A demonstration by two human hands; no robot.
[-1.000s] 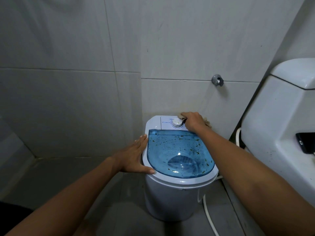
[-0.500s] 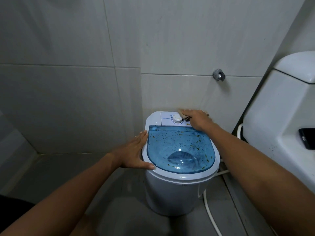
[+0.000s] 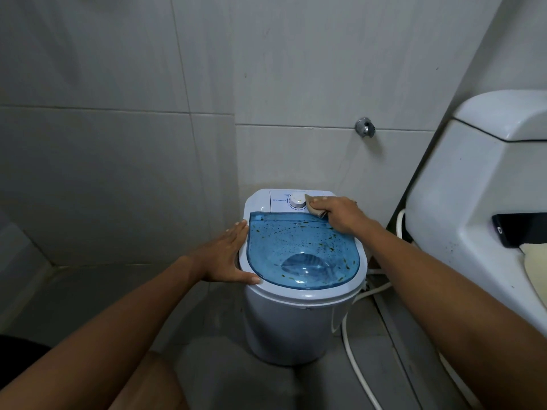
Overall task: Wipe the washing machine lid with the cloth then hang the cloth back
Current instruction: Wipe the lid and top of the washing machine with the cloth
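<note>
Beneath the person's two outstretched arms, a small white washing machine [image 3: 293, 324] is standing on a grey tiled floor, backed into a corner of grey wall tiles; its translucent blue lid [image 3: 299, 250] is lying flat and closed, speckled with small brown and green flecks. The right hand [image 3: 340, 214] is resting at the far right corner of the lid, fingers curled and clenched around a small tan cloth [image 3: 315, 207]; the cloth is bunched under the fingertips, pressing on the white control panel at the lid's back edge. Just left of that hand, touching the cloth, a round white dial [image 3: 297, 200] is sitting on the panel. The left hand [image 3: 226, 255] is lying open and flat, grasping nothing, its fingers stretching along the lid's left rim and its thumb bracing the near left edge of the rim. Beyond the right hand, a chrome wall fitting [image 3: 365, 127] is sticking out of the tiles. Right of the right forearm, a white toilet cistern [image 3: 473, 187] is standing; a dark phone [image 3: 521, 229] is resting on the toilet's ledge; a white hose [image 3: 355, 365] is trailing across the floor below that forearm.
</note>
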